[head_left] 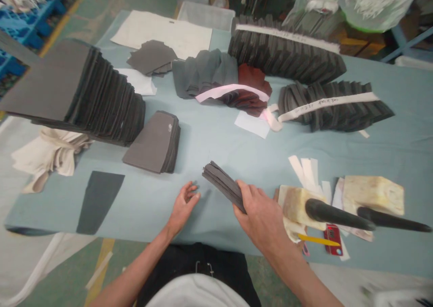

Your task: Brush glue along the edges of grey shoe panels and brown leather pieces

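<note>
My right hand (259, 210) grips a stack of dark grey fabric pieces (223, 184) at its right end, held tilted with the layered edges facing up. Just to the left, my left hand (184, 203) is empty, its fingers loosely curled and apart from the stack. Beyond my left hand lies a short pile of grey cut pieces (152, 142) with a pale mark on top. A single dark grey piece (100, 202) lies flat near the table's front left.
A tall grey stack (111, 97) stands at left beside beige cloth strips (56, 153). Tied dark bundles (287, 50) and a grey-and-maroon bundle (209, 72) lie at the back. Two pale blocks with black handles (374, 194), a yellow tool (320, 240) and a red case (333, 240) are at right.
</note>
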Tool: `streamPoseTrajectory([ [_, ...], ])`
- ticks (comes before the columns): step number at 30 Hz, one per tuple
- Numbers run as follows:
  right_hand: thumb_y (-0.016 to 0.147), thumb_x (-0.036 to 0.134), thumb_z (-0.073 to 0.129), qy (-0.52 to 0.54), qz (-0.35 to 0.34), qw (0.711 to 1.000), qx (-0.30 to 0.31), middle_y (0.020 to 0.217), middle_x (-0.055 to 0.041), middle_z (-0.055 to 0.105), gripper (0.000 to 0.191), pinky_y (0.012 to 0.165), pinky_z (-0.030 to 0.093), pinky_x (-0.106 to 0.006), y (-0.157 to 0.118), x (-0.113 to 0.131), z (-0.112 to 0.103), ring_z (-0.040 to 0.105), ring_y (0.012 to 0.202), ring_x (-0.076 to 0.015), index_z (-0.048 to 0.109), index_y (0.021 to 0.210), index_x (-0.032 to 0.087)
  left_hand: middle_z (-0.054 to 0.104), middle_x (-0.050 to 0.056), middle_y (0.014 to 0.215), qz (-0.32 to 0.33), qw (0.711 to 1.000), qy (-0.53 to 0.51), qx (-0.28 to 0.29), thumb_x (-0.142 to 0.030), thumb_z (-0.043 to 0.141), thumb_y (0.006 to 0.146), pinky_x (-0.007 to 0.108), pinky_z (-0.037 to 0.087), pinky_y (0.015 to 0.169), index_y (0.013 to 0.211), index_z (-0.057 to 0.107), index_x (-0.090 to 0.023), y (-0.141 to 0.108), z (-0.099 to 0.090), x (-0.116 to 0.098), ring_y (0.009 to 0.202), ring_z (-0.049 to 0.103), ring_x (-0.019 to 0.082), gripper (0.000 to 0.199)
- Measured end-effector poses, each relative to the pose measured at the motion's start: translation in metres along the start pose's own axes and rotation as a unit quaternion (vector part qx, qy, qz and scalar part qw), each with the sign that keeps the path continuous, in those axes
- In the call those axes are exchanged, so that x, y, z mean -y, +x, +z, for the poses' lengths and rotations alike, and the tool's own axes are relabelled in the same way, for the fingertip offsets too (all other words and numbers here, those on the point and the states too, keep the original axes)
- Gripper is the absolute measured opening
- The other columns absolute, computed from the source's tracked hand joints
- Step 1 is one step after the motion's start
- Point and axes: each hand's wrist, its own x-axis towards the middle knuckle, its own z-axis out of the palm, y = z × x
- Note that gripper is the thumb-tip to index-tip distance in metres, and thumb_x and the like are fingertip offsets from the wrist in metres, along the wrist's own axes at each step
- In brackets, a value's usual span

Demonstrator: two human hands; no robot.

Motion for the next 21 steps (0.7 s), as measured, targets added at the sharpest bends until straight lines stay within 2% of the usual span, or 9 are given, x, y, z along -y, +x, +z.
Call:
streamPoseTrajectory([
  [3,0.092,0.017,0.082,-0.023,-0.008,0.999,0.032,0.115,-0.0121,0.076,0.057,0.084,0.060,-0.037,0.015,0.006,0.018,0.075,0.105,-0.0297,0.061,0.145,0.021,0.060,0.021,0.155,0.030,0.997,0.055,-0.034,-0.059,0.083,0.084,0.056,0.052,0.115,0.155,0.049,-0.020,-0.001,-0.013,0.008,0.130,0.065,0.034,0.088],
  [8,0.093,0.019,0.083,-0.042,-0.008,0.998,0.040,0.118,-0.0149,0.072,0.057,0.089,0.060,-0.038,0.028,0.013,0.051,0.072,0.109,-0.0301,0.060,0.144,0.017,0.065,0.018,0.150,0.078,0.991,0.101,-0.042,-0.048,0.080,0.089,0.052,0.056,0.111,0.152,0.054,-0.021,0.005,-0.010,0.010,0.126,0.069,0.031,0.074],
  [15,0.093,0.023,0.084,-0.023,0.001,1.000,0.014,0.121,-0.0155,0.070,0.056,0.089,0.058,-0.037,0.027,0.011,0.061,0.069,0.108,-0.0289,0.059,0.142,0.018,0.066,0.018,0.149,0.108,0.986,0.118,-0.037,-0.045,0.078,0.090,0.054,0.055,0.113,0.151,0.056,-0.020,0.018,0.000,0.011,0.128,0.069,0.032,0.069],
  [21,0.088,0.013,0.081,0.072,-0.018,0.997,-0.029,0.114,-0.0155,0.073,0.052,0.087,0.059,-0.042,0.028,-0.003,0.061,0.071,0.103,-0.0326,0.064,0.137,0.014,0.063,0.020,0.151,0.092,0.991,0.091,-0.018,-0.052,0.082,0.088,0.058,0.051,0.117,0.152,0.055,-0.020,0.022,0.004,0.001,0.131,0.066,0.034,0.076],
])
